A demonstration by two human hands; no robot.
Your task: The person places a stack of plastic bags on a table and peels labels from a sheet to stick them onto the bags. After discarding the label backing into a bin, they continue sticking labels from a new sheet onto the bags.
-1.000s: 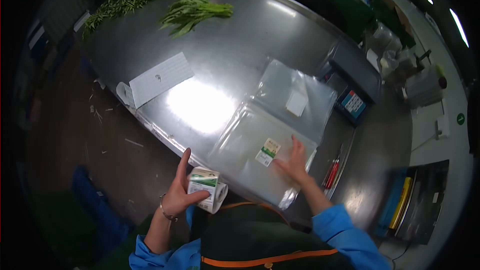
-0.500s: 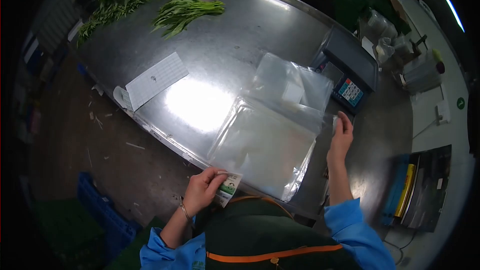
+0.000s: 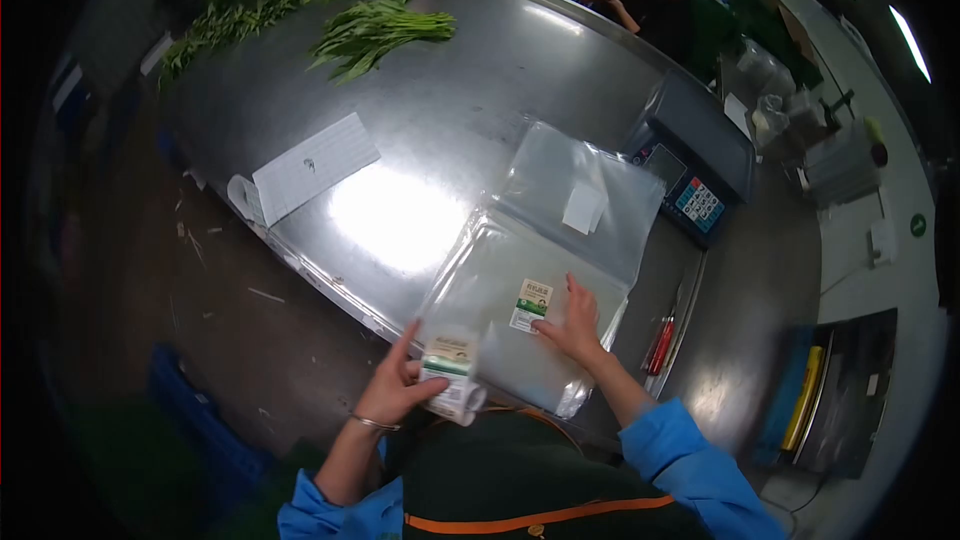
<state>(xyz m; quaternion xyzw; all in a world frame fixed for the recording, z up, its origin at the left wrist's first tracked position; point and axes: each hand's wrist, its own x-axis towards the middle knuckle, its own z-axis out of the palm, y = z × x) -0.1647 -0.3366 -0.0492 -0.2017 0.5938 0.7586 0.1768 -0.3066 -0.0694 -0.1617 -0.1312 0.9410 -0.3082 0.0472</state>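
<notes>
My left hand (image 3: 385, 395) is closed around a strip of printed labels (image 3: 448, 358), its lower end curled into a roll, at the table's near edge. A similar green-and-cream label (image 3: 531, 305) lies flat on the top of a stack of clear plastic bags (image 3: 490, 285). Over that stack is my right hand (image 3: 577, 327), fingers apart, with the thumb touching the label's lower right corner. Beyond it lies a second stack of clear bags (image 3: 540, 175) with white slips of paper (image 3: 582, 210) on it.
A weighing scale (image 3: 700, 140) stands at the right, with a red-handled tool (image 3: 660, 345) nearer me. Leafy greens (image 3: 375, 35) lie at the far left, and a folded white sheet (image 3: 318, 168) at the left edge. Across the metal table is another person (image 3: 655, 15).
My right hand has moved left from the bags' right edge onto the stack, where a label now lies. The label strip in my left hand has come into fuller view. The red-handled tool is uncovered.
</notes>
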